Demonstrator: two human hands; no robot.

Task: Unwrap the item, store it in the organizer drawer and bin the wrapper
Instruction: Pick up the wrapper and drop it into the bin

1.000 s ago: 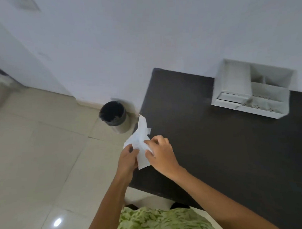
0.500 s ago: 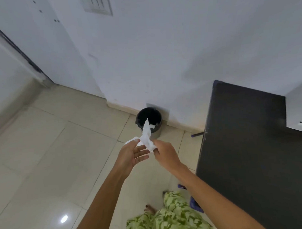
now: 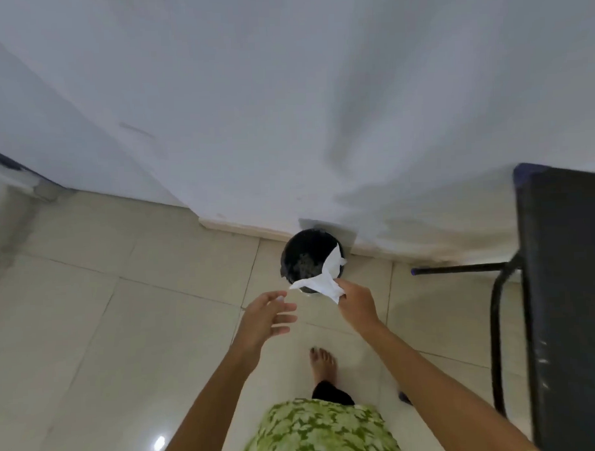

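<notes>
My right hand (image 3: 354, 302) pinches a crumpled white paper wrapper (image 3: 326, 278) and holds it over the near rim of a small black bin (image 3: 299, 259) that stands on the floor against the wall. The wrapper's top flap overlaps the bin's right side. My left hand (image 3: 265, 316) hovers to the left of the wrapper with its fingers spread and nothing in it. The organizer and the unwrapped item are out of view.
The dark table (image 3: 568, 283) fills the right edge, with its black metal leg frame (image 3: 495, 319) beside it. A white wall (image 3: 285, 107) rises behind the bin. My bare foot (image 3: 323, 362) is on the beige tiled floor (image 3: 107, 333) just short of the bin.
I have turned away from the table and stepped closer to the bin. My left hand has let go of the wrapper, and my right hand has carried it over the bin.
</notes>
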